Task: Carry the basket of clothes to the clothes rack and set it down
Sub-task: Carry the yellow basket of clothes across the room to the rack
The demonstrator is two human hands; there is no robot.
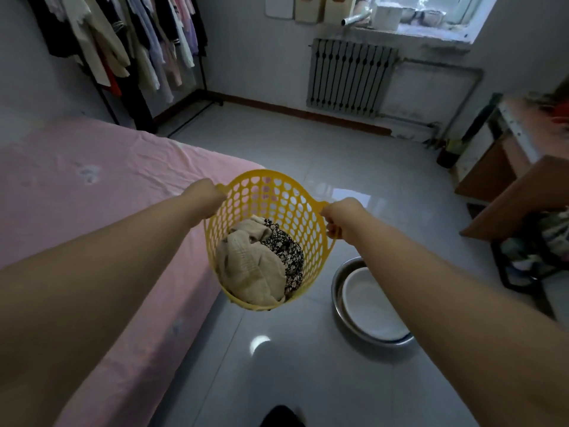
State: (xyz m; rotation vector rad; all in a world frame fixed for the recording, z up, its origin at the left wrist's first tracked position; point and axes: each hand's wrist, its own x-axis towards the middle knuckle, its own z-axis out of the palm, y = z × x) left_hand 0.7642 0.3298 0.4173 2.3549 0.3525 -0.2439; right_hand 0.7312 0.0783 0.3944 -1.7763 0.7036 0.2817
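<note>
One yellow plastic basket (268, 238), round and pierced all over with oval holes, hangs in the air above the grey tiled floor (354, 167), held between two bare arms. The left hand (204, 197) is closed in a tight grip on the basket's left rim handle; the right hand (341, 218) is closed the same way on the right handle. Inside the basket lie two garments: a cream ribbed knit (249, 266) on the basket's left side and a black cloth with small pale flowers (286, 251) touching it on the right.

Just left of the basket runs one bed under a smooth pink sheet (92, 192), faintly creased. Below and right of the basket, on the floor, sit two nested round basins (366, 300), a white one inside a shiny metal one. Well beyond the basket, up and to the left, stands one black metal clothes rack (123, 47) crowded with hanging garments in pale and dark colours. Beyond the basket to the right, one ribbed radiator (351, 77) is fixed on the wall beneath a window.
</note>
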